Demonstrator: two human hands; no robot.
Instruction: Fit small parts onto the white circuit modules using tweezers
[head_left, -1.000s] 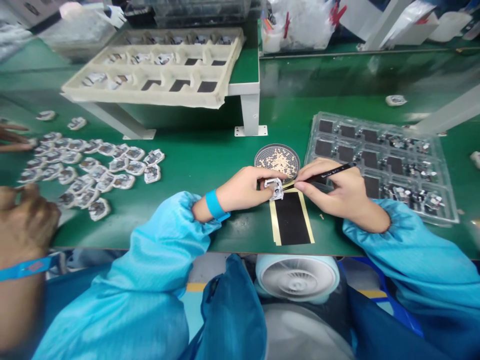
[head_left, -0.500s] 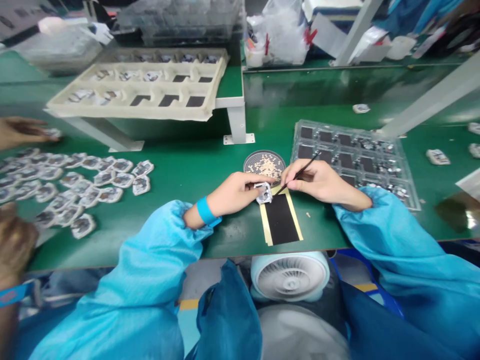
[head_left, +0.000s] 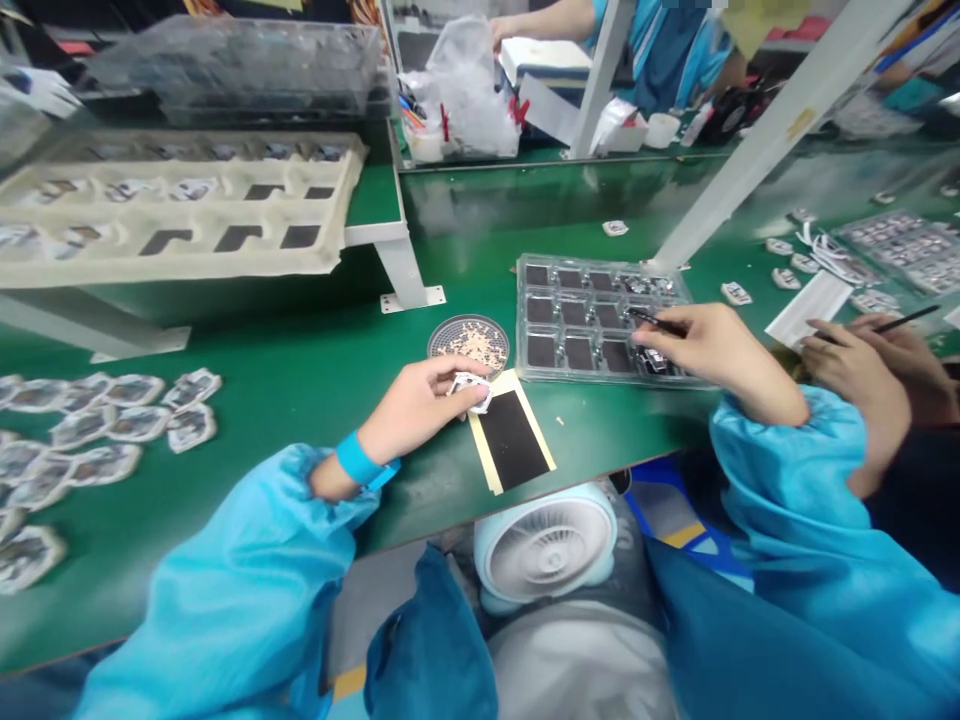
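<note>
In my left hand [head_left: 416,405] is a small white plastic housing [head_left: 472,390], pinched between thumb and fingers above a black sheet with yellow edges [head_left: 516,440]. Just behind it lies a round dark dish [head_left: 435,345] of tiny beige pieces. My right hand [head_left: 712,345] is closed around black tweezers [head_left: 656,320], whose tips are over the right part of a clear compartment tray [head_left: 529,372]. Small metallic parts [head_left: 652,360] sit in that side of the tray; dark squares show in its other pockets. Whether the tweezers grip a part cannot be made out.
Many white housings [head_left: 139,422] lie on the green table at left. A cream tray [head_left: 315,262] rests on a raised shelf. Slanted posts [head_left: 780,130] rise behind the clear tray. At right, a co-worker's hands [head_left: 870,370] hold a thin dark tool. A fan [head_left: 555,550] is below the table edge.
My right hand has moved from beside the housing to the clear tray, carrying the tweezers. My left hand keeps the housing over the black sheet. The view has turned right, bringing a co-worker's hands into sight.
</note>
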